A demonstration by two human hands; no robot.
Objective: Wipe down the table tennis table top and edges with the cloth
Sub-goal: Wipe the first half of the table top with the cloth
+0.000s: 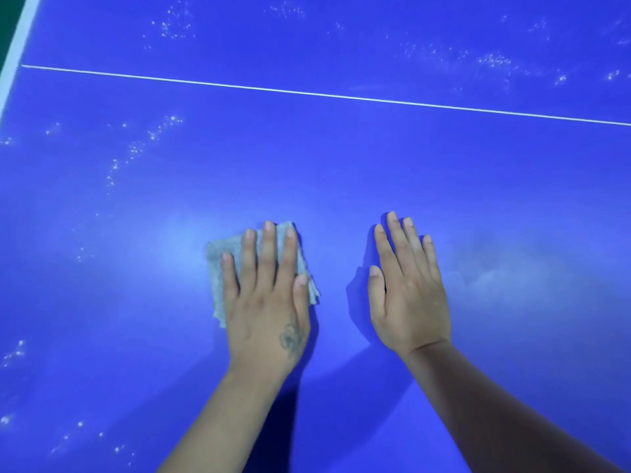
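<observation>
The blue table tennis table top (341, 158) fills the view. A small grey cloth (222, 257) lies flat on it, left of centre. My left hand (268, 298) presses down on the cloth with straight, spread fingers and covers most of it. Beside it, my right hand (408, 295) rests flat on the bare table surface with straight fingers and holds nothing. A gap of bare table separates the two hands.
A thin white centre line (341, 96) crosses the table beyond the hands. The white edge stripe (17, 49) runs along the far left, with dark green floor past it. White specks (136, 148) dot the surface at left, bottom left and top right.
</observation>
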